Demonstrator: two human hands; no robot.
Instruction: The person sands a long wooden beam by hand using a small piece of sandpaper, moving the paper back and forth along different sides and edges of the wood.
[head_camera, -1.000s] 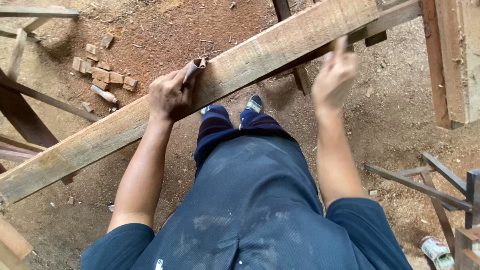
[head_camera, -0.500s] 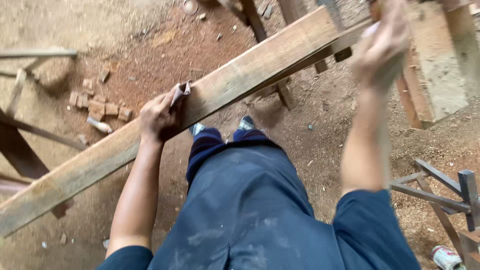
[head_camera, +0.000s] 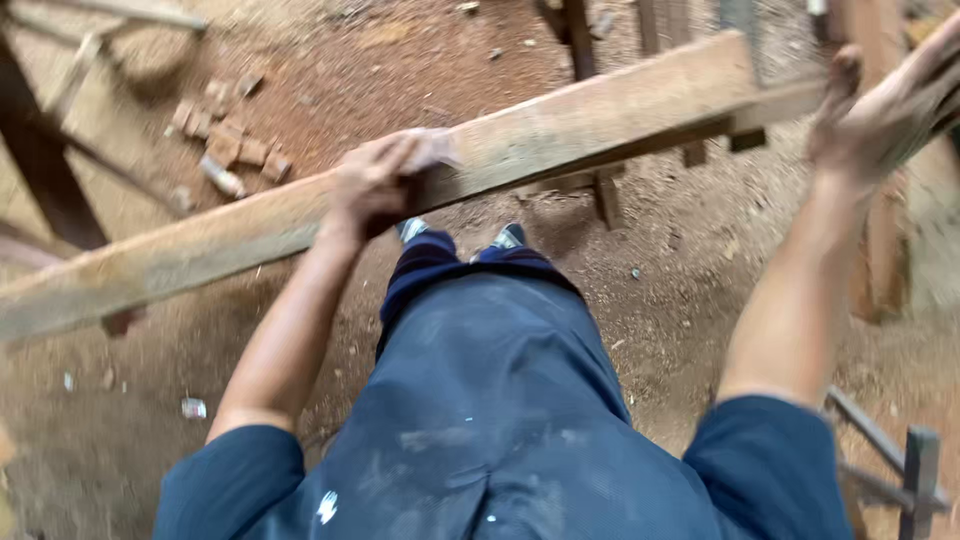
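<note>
Stretching from the frame's left edge to its upper right, a long rough pale wooden plank (head_camera: 560, 135) lies slantwise. The left hand (head_camera: 385, 180) clamps its near edge mid-frame; the right hand (head_camera: 890, 105), upper right, is raised with fingers spread, holding nothing.

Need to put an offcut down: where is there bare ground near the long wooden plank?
Bare sawdust-covered dirt lies between the long wooden plank, the feet and the right forearm. Crowded: small wood blocks beyond the plank at left; the left hand grips the plank's edge.

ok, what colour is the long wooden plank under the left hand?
Pale tan, weathered wooden plank, seen in the head view.
</note>
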